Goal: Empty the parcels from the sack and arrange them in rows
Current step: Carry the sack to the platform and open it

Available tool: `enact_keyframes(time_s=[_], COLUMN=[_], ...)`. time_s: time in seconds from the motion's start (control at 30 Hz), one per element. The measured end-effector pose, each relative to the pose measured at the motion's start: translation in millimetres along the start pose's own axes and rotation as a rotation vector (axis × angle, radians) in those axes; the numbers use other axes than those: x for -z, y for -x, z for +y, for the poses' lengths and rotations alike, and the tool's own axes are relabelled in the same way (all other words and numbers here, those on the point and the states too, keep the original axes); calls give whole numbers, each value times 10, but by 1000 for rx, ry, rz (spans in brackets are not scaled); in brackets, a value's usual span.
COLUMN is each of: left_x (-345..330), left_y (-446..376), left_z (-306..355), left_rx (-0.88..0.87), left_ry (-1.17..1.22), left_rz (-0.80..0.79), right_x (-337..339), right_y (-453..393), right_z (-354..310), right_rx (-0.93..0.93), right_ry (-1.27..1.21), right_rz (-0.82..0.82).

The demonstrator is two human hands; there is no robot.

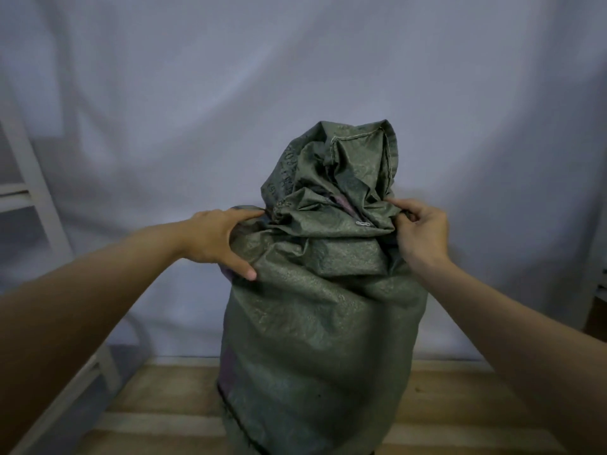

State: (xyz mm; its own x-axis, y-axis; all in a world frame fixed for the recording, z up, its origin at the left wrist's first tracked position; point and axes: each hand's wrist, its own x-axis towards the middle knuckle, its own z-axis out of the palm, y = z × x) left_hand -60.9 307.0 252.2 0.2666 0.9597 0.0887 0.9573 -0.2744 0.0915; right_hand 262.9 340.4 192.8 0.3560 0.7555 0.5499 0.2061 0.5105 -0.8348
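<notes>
— Standing upright on the wooden floor [460, 402], green woven sack [322, 323], full and bulging, in front of a pale cloth backdrop [295, 60]. Mouth?

— Bunched and crumpled at the top, rising above and between both sets of fingers. Stitched hem and some printed lettering visible up there; lettering too creased to read.

— Left hand [216, 238]?

— Laid against the sack's upper left shoulder. Fingers spread and fairly straight, reaching toward the gathered neck; thumb stretched downward, tip pressing the fabric. Touching, not pinching.

— Right hand [423, 231]?

— At the right side of the neck, level with the left. Fingers [399, 205] curled, pinching a fold of the sack's fabric just below the bunched mouth.

— Parcels?

— Cannot tell; hidden inside. Only a purplish patch showing in the folds between the two sets of fingers.

— Anything else nearby?

— White frame [36, 198] well off to the left of the left fingers, partly cropped.
</notes>
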Motion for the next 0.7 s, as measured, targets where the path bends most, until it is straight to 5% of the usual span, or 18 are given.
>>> enact_keyframes(time_s=[0.37,0.53,0.7], left_x=[-420,-447,-180], left_y=[315,609,681], left_z=[-113,-233,32], left_rx=[-26,-413,-617], left_ry=[-32,-311,-700], left_rz=[348,829,755], right_x=[-234,-294,-497], right_y=[465,559,678], right_z=[-233,-249,-343], right_rx=[26,8,-11], right_ry=[33,115,165], right_rz=[37,76,63])
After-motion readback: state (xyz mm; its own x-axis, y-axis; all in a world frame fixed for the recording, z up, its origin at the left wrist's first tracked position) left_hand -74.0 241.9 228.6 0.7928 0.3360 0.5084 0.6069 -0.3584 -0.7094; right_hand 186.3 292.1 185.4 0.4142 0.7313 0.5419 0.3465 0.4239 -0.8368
